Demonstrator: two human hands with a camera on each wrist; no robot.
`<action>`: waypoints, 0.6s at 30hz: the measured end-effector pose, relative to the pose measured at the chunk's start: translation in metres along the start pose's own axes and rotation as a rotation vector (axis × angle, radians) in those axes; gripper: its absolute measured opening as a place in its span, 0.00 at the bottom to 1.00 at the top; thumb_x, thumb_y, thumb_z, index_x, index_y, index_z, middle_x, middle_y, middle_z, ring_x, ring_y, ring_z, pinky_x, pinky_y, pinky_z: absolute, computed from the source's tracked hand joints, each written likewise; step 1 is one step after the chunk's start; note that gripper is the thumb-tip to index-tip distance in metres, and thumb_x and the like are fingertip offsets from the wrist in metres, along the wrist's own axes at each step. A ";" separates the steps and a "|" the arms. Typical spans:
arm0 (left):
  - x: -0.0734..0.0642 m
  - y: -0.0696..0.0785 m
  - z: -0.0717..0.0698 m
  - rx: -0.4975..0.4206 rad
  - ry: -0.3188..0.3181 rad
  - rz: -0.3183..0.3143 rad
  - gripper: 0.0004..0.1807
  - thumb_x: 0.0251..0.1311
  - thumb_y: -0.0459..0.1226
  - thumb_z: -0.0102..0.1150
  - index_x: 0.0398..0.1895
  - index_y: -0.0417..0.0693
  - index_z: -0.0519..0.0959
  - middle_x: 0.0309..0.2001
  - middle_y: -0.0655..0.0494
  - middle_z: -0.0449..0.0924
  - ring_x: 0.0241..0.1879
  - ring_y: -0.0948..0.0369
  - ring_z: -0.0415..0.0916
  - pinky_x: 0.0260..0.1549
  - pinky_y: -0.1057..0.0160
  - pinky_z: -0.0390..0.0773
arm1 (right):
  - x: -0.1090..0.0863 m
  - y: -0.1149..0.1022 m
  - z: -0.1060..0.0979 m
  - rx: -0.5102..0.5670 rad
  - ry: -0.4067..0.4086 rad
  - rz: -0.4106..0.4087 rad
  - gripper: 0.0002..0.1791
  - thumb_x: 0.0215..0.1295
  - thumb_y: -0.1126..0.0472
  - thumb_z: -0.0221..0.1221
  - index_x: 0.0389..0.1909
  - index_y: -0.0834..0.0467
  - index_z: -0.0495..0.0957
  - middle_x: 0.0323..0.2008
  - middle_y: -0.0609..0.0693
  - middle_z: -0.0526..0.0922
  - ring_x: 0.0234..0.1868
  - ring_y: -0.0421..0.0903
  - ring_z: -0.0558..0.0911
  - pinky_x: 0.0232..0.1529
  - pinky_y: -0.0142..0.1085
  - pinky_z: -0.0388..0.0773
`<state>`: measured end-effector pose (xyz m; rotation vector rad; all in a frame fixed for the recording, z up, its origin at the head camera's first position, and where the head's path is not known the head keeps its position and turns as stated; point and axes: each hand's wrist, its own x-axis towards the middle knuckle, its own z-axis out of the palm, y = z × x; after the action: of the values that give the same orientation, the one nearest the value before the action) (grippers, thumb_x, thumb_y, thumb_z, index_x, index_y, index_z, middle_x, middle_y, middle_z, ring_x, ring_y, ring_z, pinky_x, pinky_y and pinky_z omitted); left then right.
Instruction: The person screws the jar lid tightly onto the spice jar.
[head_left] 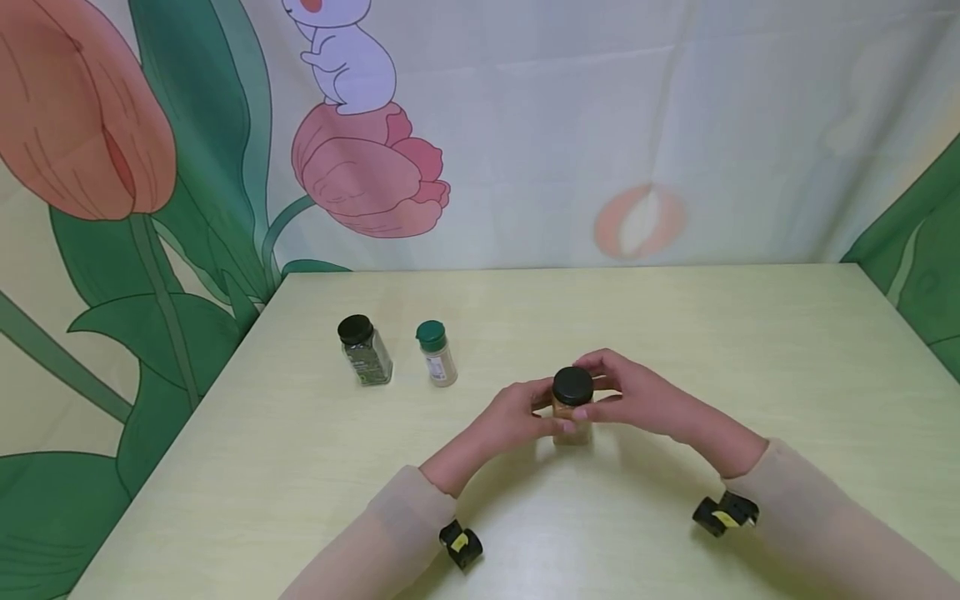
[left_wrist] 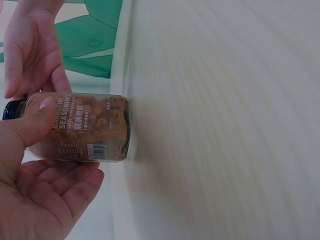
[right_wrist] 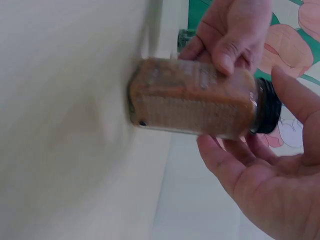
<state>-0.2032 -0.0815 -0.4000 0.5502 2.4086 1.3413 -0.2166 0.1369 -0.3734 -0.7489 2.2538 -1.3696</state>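
Observation:
A clear seasoning jar (head_left: pixel 572 433) with orange-brown contents and a black lid stands upright at the table's middle; "BARBECUE SEASONING" is printed on the glass (left_wrist: pixel 75 127). My left hand (head_left: pixel 517 417) holds it from the left, thumb across the front and fingers around the far side. From the right, my right hand (head_left: pixel 637 396) surrounds the upper jar loosely. In the right wrist view, the right hand's fingers (right_wrist: pixel 220 162) lie along one side of the jar, and its thumb (right_wrist: pixel 295 95) is beside the lid, extended.
Farther back on the left stand a black-lidded jar of green herbs (head_left: pixel 367 358) and a smaller green-capped shaker (head_left: pixel 438 358) with pale contents. The pale wooden table (head_left: pixel 712 325) ends at a printed curtain (head_left: pixel 525 150) behind.

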 end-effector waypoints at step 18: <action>-0.001 0.001 -0.001 -0.011 -0.007 -0.001 0.30 0.66 0.36 0.67 0.70 0.40 0.72 0.68 0.42 0.78 0.71 0.44 0.73 0.72 0.45 0.72 | 0.018 -0.018 -0.036 -0.062 -0.301 0.083 0.30 0.69 0.61 0.64 0.70 0.62 0.70 0.68 0.62 0.75 0.68 0.64 0.78 0.67 0.54 0.77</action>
<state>-0.2027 -0.0817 -0.3985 0.5501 2.3936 1.3496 -0.2476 0.1438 -0.3425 -0.8126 2.0719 -1.0734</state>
